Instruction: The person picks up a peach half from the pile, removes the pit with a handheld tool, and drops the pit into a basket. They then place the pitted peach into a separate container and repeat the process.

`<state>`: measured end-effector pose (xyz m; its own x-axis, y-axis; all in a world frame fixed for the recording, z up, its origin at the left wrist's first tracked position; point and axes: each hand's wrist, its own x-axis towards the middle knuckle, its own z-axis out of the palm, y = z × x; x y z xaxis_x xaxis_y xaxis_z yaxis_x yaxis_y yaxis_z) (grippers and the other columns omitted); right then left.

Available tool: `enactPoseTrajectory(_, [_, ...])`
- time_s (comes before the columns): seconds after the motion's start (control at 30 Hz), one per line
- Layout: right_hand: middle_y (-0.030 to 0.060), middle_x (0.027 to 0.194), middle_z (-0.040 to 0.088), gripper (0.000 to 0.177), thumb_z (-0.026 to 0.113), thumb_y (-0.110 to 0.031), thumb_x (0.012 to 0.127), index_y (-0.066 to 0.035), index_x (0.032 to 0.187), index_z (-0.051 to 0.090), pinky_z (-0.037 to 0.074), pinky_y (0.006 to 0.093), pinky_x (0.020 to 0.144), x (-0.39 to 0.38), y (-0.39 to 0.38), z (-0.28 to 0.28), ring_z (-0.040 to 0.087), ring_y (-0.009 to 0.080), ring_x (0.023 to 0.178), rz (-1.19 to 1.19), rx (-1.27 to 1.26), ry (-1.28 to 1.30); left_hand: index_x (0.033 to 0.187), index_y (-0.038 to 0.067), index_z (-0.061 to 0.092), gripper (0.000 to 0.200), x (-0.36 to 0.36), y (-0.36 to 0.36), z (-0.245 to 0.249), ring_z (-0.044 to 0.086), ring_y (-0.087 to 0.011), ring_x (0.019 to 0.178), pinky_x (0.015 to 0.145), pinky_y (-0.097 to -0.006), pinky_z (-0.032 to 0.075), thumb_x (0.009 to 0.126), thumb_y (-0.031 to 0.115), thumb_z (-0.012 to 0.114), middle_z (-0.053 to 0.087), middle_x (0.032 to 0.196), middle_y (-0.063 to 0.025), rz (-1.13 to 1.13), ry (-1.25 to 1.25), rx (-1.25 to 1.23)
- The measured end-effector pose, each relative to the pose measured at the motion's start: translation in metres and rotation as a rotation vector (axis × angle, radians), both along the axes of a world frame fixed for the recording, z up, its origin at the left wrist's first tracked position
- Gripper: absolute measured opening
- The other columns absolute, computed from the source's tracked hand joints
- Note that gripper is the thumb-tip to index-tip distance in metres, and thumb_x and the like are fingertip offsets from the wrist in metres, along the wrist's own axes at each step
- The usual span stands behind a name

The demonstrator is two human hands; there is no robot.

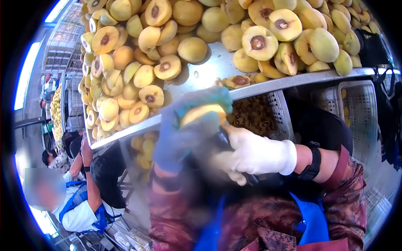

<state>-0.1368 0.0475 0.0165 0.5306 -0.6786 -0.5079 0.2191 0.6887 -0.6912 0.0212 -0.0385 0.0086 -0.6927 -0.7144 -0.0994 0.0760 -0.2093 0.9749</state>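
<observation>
My left hand (184, 125), in a blue-green glove and blurred by motion, is wrapped round a yellow fruit piece (203, 113) just in front of the metal table's edge. Close beside it on the right, my right hand (253, 152) wears a white glove and is closed round a dark tool (222, 140), whose far end lies against the fruit and is partly hidden. Halved yellow fruits (167, 67), many with brown pits showing, are heaped on the metal table (197, 74) beyond both hands.
Below the table edge stands a white crate (282, 115) holding brown pits (251, 115). Another white crate (362, 108) is at the right. Yellow fruit (144, 146) lies beneath the table at left. A co-worker (79, 205) in a blue vest sits at the left.
</observation>
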Motion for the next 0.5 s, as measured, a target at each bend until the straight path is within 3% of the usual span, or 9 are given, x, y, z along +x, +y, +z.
enactPoseTrajectory(0.07, [-0.002, 0.057, 0.045, 0.016, 0.057, -0.015, 0.088, -0.005, 0.087, 0.043, 0.041, 0.0274, 0.041, 0.002, 0.005, -0.01, 0.047, 0.0107, 0.043, 0.015, 0.027, -0.186, 0.117, -0.005, 0.061, 0.039, 0.004, -0.002, -0.005, 0.063, -0.0207, 0.105, 0.093, -0.033, 0.05, 0.079, 0.001, 0.072, 0.065, 0.116, -0.0148, -0.029, -0.025, 0.056])
enactPoseTrajectory(0.13, [0.0009, 0.058, 0.05, 0.018, 0.056, -0.015, 0.088, -0.003, 0.094, 0.044, 0.042, 0.028, 0.042, 0.005, 0.007, -0.011, 0.05, 0.0123, 0.044, 0.003, 0.005, -0.097, 0.115, -0.004, 0.062, 0.041, 0.003, 0.004, -0.004, 0.062, -0.022, 0.107, 0.093, -0.0344, 0.05, 0.076, -0.001, 0.074, 0.065, 0.117, -0.0154, 0.021, -0.003, 0.046])
enactPoseTrajectory(0.23, [0.0065, 0.06, 0.055, 0.027, 0.055, -0.016, 0.088, -0.001, 0.106, 0.043, 0.045, 0.029, 0.043, 0.006, 0.009, -0.016, 0.054, 0.0149, 0.045, 0.011, -0.052, 0.067, 0.115, -0.003, 0.061, 0.044, 0.005, 0.001, -0.013, 0.062, -0.0233, 0.108, 0.093, -0.0361, 0.05, 0.074, -0.001, 0.076, 0.065, 0.115, -0.0149, -0.015, 0.023, -0.155])
enactPoseTrajectory(0.3, [0.0039, 0.058, 0.052, 0.036, 0.058, -0.014, 0.088, -0.002, 0.116, 0.039, 0.044, 0.0273, 0.044, 0.001, 0.008, -0.018, 0.055, 0.0145, 0.047, 0.06, -0.148, 0.047, 0.117, 0.0, 0.059, 0.047, 0.007, 0.002, -0.021, 0.064, -0.0231, 0.104, 0.091, -0.0352, 0.051, 0.074, 0.004, 0.078, 0.066, 0.112, -0.0147, 0.005, 0.009, -0.219])
enactPoseTrajectory(0.43, [0.0037, 0.056, 0.052, 0.045, 0.059, -0.011, 0.088, -0.003, 0.125, 0.035, 0.043, 0.0266, 0.045, -0.003, 0.002, -0.014, 0.055, 0.0143, 0.048, 0.099, 0.071, -0.12, 0.115, 0.001, 0.059, 0.045, -0.004, 0.008, -0.023, 0.066, -0.0228, 0.099, 0.085, -0.0324, 0.052, 0.076, 0.013, 0.078, 0.067, 0.108, -0.0144, 0.15, -0.098, -0.742])
enactPoseTrajectory(0.5, [0.004, 0.057, 0.053, 0.044, 0.059, -0.011, 0.088, -0.002, 0.124, 0.036, 0.043, 0.0269, 0.045, -0.001, 0.002, -0.007, 0.055, 0.0143, 0.048, 0.055, 0.046, -0.03, 0.115, 0.001, 0.06, 0.046, 0.0, 0.005, -0.024, 0.067, -0.0227, 0.096, 0.084, -0.0326, 0.052, 0.075, 0.012, 0.078, 0.067, 0.108, -0.0138, 0.097, -0.144, -0.713])
